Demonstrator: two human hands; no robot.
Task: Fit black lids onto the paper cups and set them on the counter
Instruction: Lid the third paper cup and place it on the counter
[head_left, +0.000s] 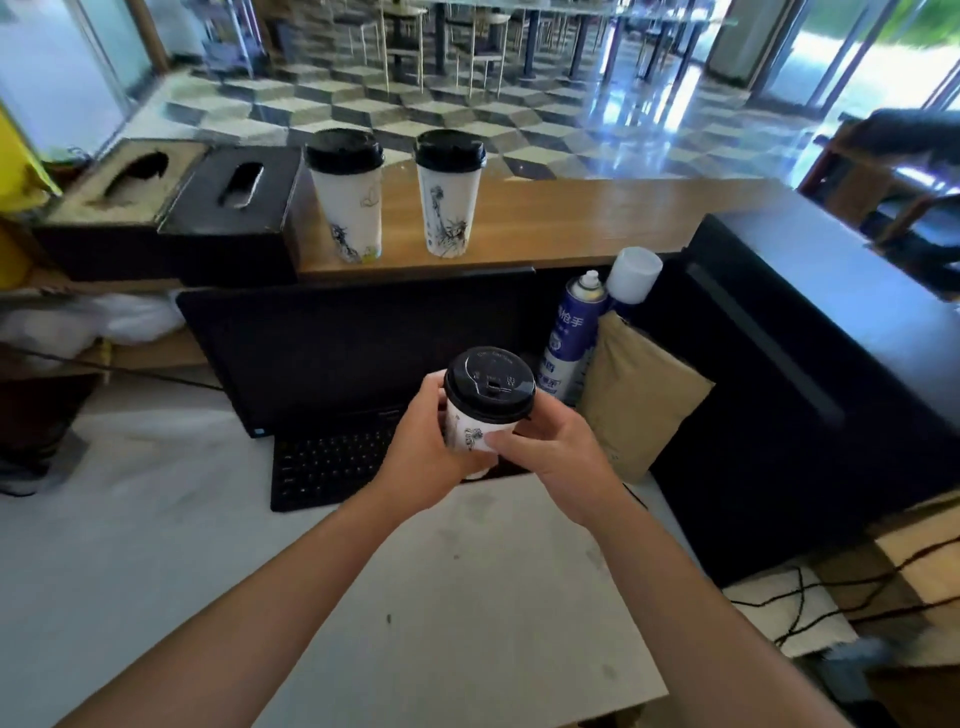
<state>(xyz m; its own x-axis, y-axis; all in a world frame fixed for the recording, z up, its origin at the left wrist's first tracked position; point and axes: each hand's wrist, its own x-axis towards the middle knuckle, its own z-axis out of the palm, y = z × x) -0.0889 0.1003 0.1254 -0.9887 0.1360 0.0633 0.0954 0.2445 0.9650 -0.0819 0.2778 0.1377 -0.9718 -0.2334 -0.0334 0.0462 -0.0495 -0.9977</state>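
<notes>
I hold a white paper cup (467, 434) with a sketch print above the laptop, and a black lid (489, 383) sits on top of it. My left hand (426, 447) wraps the cup's left side. My right hand (550, 447) grips its right side, thumb across the front. Two more white cups stand upright on the wooden counter (597, 223), each capped with a black lid: one at the left (350, 208) and one to its right (449, 202).
Two tissue boxes (176, 202) sit at the counter's left end. Below the counter are an open black laptop (337, 374), two spray cans (576, 327), a tan padded envelope (639, 395) and a black box (810, 364). Cables (841, 597) trail at the right.
</notes>
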